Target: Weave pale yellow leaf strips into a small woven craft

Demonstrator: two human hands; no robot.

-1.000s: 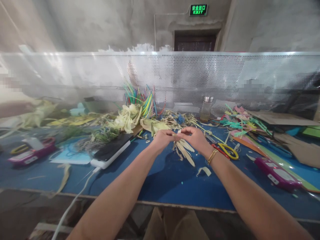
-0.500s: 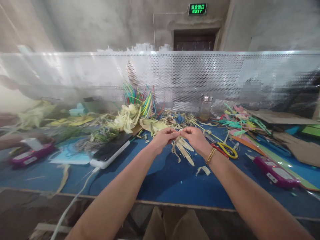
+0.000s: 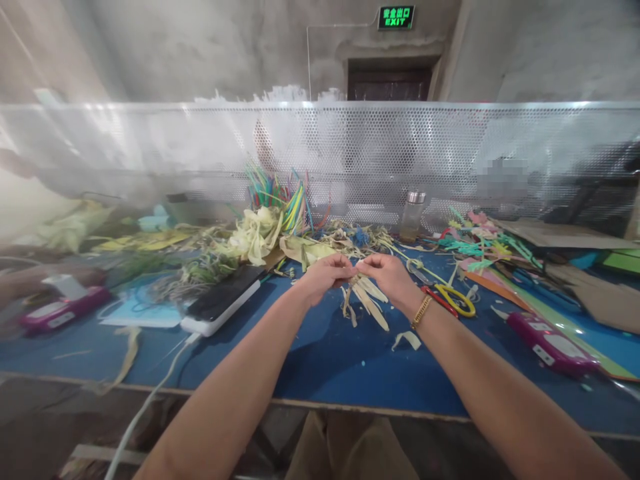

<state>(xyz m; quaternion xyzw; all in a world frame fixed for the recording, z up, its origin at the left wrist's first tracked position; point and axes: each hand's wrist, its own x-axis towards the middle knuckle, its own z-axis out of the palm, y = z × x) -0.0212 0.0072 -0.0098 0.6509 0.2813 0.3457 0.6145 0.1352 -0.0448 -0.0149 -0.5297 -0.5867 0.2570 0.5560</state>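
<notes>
My left hand (image 3: pixel 324 275) and my right hand (image 3: pixel 389 277) meet above the blue table (image 3: pixel 325 360), fingertips pinched together on a bundle of pale dried leaf strips (image 3: pixel 367 300). The strips hang down and fan out below my fingers toward the tabletop. A gold bracelet (image 3: pixel 423 312) sits on my right wrist. A loose strip scrap (image 3: pixel 407 340) lies on the table just under my right forearm.
Yellow-handled scissors (image 3: pixel 453 299) lie right of my hands. A white power strip (image 3: pixel 220 307) and pink devices (image 3: pixel 553 347) (image 3: pixel 60 310) sit on the table. Heaps of leaves (image 3: pixel 255 237), coloured strips (image 3: pixel 280 193), a glass jar (image 3: pixel 413 217) and a perforated metal screen (image 3: pixel 450 153) stand behind.
Both hands have lowered slightly and drawn closer together on the strips. At the far left edge, another person's arm has shifted.
</notes>
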